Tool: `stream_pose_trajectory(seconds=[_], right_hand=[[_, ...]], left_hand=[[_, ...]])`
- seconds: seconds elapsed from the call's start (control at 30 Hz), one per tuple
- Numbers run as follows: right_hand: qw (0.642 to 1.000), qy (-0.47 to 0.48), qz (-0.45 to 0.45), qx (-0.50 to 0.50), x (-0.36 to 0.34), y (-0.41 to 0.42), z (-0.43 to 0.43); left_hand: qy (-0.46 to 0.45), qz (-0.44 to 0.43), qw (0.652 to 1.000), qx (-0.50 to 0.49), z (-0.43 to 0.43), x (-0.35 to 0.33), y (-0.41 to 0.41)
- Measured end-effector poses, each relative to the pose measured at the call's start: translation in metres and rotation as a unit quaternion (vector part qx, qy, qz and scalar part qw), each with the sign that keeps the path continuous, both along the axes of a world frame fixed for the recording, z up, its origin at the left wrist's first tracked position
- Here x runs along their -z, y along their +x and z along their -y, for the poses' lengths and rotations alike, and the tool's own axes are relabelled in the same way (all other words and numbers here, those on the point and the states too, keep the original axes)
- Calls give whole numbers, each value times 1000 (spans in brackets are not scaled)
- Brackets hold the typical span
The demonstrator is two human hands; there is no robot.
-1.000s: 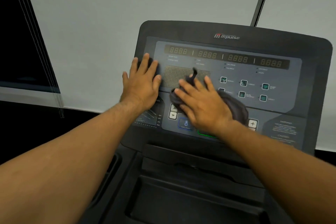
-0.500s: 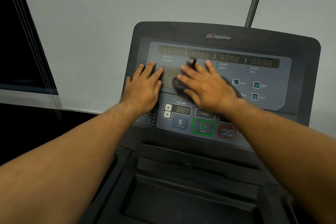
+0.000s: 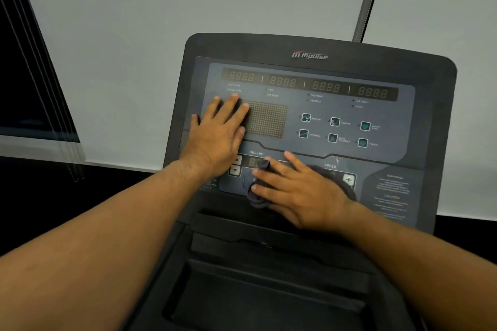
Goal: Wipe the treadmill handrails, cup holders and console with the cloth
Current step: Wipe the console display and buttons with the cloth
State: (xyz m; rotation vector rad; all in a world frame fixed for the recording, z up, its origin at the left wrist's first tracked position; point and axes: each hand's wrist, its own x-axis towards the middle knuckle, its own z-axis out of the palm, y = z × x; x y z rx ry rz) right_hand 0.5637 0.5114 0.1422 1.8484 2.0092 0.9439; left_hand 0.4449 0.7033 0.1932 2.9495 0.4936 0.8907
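Now | left hand [image 3: 217,140] flat on console [image 3: 376,62] | right hand [image 3: 304,193] fingers [image 3: 294,161] straight, pressing cloth [image 3: 256,201]

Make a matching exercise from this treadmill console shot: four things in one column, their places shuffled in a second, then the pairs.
1. left hand
2. dark crumpled cloth
3. white square plus button
4. red-and-white impulse logo

A. top edge of the black treadmill console
B. under the right hand
C. flat beside the dotted grid display
D. below the SPEED label

Pairs: 1-C, 2-B, 3-D, 4-A
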Motion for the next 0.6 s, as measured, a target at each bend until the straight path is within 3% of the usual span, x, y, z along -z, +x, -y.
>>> stream_pose_trajectory(seconds=[0.2, 0.33, 0.43, 0.6], right_hand=[[985, 127, -38, 108, -81, 50, -9], [967, 209, -61, 135, -67, 37, -13], [976, 175, -55, 112, -29, 17, -2], [998, 43, -32, 39, 17, -3, 17]], left_hand=[[-9, -23, 1000, -3, 1, 1, 7], [-19, -15, 1000, -1, 2, 3, 8], [-21, -14, 1000, -5, 3, 2, 8], [-30, -13, 999, -2, 4, 1, 7]])
